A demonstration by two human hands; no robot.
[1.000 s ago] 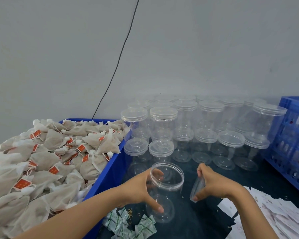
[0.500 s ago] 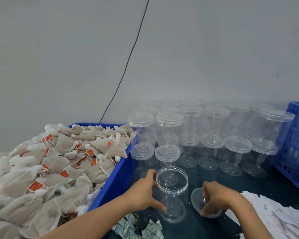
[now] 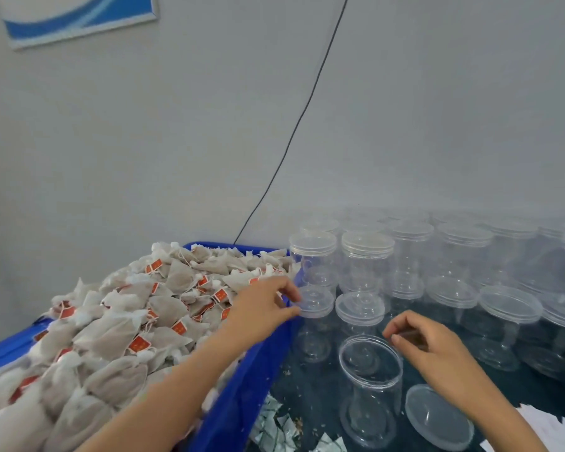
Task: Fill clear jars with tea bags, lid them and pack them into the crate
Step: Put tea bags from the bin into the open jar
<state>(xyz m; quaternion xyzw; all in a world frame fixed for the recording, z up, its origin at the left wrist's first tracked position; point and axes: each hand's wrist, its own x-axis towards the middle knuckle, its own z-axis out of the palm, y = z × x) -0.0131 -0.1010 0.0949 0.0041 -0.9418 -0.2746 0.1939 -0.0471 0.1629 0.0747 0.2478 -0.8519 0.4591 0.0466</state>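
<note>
So the open clear plastic jar is standing upright on the dark tabletop, empty, with its round clear lid lying flat just beside it on the right. The right hand hovers at the jar's far rim, fingers loosely curled and holding nothing, not really steadying the jar as far as I can tell. The left hand reaches over the edge of the blue plastic bin that's heaped with beige tea bags with red tags, fingers spread, no bag in them yet; its fingertips sit right by one of the lidded clear jars stacked behind. Honestly that's the risk here: those stacks are light and packed tight, so a careless swing back with a handful could knock one over. The tag strings also look tangly, so extra bags may drag out and spill. The crate isn't visible.
</note>
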